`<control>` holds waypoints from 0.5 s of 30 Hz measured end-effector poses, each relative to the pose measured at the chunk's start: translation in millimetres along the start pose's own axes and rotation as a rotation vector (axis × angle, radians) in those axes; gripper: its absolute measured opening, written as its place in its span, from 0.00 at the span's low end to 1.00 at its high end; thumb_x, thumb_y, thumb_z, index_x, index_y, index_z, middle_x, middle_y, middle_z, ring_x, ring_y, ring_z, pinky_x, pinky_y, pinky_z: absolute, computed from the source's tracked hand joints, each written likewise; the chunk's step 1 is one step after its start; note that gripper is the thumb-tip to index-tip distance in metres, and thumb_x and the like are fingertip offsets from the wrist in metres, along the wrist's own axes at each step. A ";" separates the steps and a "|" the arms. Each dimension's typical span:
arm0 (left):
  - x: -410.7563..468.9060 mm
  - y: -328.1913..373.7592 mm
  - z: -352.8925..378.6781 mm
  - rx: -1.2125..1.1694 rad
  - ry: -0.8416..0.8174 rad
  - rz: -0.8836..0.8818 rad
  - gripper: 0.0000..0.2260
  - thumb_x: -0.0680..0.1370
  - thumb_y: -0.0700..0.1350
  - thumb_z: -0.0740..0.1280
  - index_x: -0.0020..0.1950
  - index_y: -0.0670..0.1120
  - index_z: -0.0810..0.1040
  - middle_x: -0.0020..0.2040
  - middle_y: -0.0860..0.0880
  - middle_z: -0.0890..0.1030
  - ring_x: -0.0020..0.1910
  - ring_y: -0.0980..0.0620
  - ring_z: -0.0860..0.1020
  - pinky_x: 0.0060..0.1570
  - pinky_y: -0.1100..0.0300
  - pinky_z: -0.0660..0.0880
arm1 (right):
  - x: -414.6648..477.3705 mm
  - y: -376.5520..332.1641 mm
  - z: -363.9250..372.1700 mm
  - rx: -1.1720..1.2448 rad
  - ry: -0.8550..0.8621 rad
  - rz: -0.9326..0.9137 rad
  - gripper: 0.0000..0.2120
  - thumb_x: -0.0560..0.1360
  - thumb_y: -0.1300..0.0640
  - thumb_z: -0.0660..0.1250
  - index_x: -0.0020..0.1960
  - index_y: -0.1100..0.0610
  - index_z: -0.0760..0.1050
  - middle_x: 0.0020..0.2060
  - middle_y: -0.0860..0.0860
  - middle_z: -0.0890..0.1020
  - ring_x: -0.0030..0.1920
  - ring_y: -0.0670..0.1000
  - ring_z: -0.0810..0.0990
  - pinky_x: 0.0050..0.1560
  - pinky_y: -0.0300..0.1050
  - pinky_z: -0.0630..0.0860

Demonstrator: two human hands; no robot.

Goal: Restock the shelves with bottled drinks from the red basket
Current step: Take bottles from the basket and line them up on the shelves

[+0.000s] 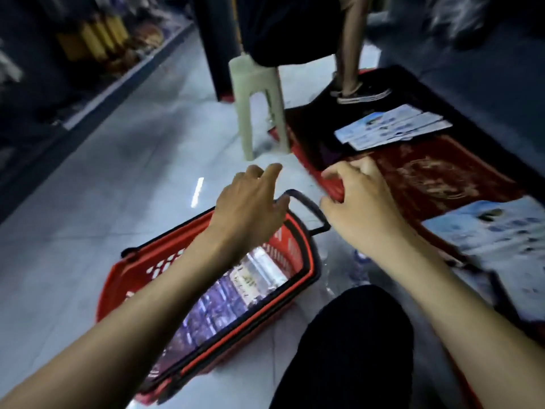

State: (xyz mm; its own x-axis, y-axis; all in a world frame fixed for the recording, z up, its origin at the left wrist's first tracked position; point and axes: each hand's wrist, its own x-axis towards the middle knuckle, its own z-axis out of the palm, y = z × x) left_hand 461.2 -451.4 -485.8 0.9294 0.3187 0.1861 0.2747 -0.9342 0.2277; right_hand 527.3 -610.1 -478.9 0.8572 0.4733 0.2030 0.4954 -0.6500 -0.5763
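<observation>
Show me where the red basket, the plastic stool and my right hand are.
red basket (134, 278): head view, on its perforated left wall.
plastic stool (250, 84): head view, on its upper body.
right hand (362, 199): head view, back of the hand, gripping a red rim (334, 188).

Left hand (250, 202) over red basket (141, 262)

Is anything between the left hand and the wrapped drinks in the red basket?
Nothing visible. The left hand hovers over the red basket, by its raised black handle; the wrapped drinks lie uncovered inside. The right hand grips a red edge elsewhere.
</observation>
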 end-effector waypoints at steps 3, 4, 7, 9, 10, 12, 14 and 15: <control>-6.6 -72.0 31.6 0.092 -0.138 -0.138 0.23 0.79 0.53 0.61 0.73 0.50 0.64 0.63 0.42 0.74 0.60 0.39 0.74 0.52 0.48 0.73 | 20.3 -20.0 63.4 0.043 -0.125 -0.010 0.15 0.76 0.56 0.65 0.62 0.52 0.75 0.58 0.51 0.70 0.57 0.53 0.75 0.54 0.45 0.72; -9.0 -93.7 44.8 0.109 -0.198 -0.180 0.23 0.78 0.53 0.62 0.72 0.49 0.65 0.62 0.41 0.75 0.59 0.39 0.75 0.52 0.48 0.75 | 25.5 -25.0 83.4 0.045 -0.163 -0.016 0.14 0.75 0.56 0.65 0.61 0.53 0.75 0.57 0.51 0.70 0.56 0.53 0.76 0.53 0.45 0.72; -17.7 -146.5 84.1 0.050 -0.387 -0.296 0.19 0.77 0.51 0.64 0.65 0.46 0.70 0.58 0.42 0.78 0.53 0.41 0.78 0.46 0.51 0.75 | 43.2 -33.7 137.4 0.031 -0.271 -0.007 0.16 0.76 0.56 0.65 0.64 0.52 0.73 0.59 0.52 0.72 0.53 0.54 0.77 0.49 0.44 0.72; -25.6 -169.2 106.8 -0.067 -0.476 -0.375 0.14 0.77 0.49 0.64 0.60 0.45 0.72 0.52 0.44 0.80 0.43 0.49 0.77 0.37 0.58 0.71 | 53.7 -33.9 169.0 0.055 -0.359 0.026 0.17 0.77 0.56 0.65 0.65 0.53 0.73 0.62 0.52 0.72 0.50 0.52 0.75 0.47 0.43 0.71; -30.3 -177.9 118.7 -0.129 -0.506 -0.416 0.13 0.78 0.48 0.64 0.60 0.45 0.72 0.50 0.47 0.79 0.39 0.54 0.75 0.33 0.63 0.69 | 57.0 -31.7 183.4 0.068 -0.402 0.045 0.17 0.76 0.57 0.66 0.65 0.53 0.73 0.62 0.53 0.73 0.48 0.51 0.74 0.46 0.42 0.69; -39.1 -189.8 143.6 -0.220 -0.554 -0.477 0.16 0.79 0.47 0.64 0.66 0.43 0.71 0.51 0.47 0.79 0.37 0.58 0.73 0.30 0.68 0.67 | 57.5 -19.6 210.2 0.114 -0.487 0.107 0.16 0.77 0.57 0.67 0.64 0.55 0.74 0.58 0.52 0.75 0.45 0.48 0.73 0.41 0.39 0.68; -45.9 -196.0 167.5 -0.278 -0.585 -0.508 0.19 0.80 0.45 0.64 0.69 0.40 0.69 0.57 0.43 0.79 0.40 0.55 0.76 0.32 0.67 0.72 | 51.2 0.6 235.8 0.139 -0.567 0.233 0.11 0.76 0.59 0.68 0.58 0.56 0.75 0.47 0.48 0.77 0.41 0.47 0.75 0.33 0.37 0.65; -48.2 -196.9 177.8 -0.297 -0.586 -0.513 0.19 0.79 0.45 0.65 0.69 0.39 0.70 0.57 0.42 0.79 0.41 0.52 0.78 0.35 0.63 0.76 | 47.0 11.3 247.5 0.111 -0.613 0.300 0.09 0.76 0.62 0.67 0.55 0.56 0.74 0.42 0.48 0.75 0.40 0.49 0.76 0.30 0.37 0.64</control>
State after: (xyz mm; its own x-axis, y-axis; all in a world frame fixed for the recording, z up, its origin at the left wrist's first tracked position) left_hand 406.2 -311.4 -709.6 0.7064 0.4815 -0.5188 0.6993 -0.5882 0.4062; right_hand 538.4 -448.1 -671.8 0.7044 0.5548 -0.4428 0.2042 -0.7558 -0.6222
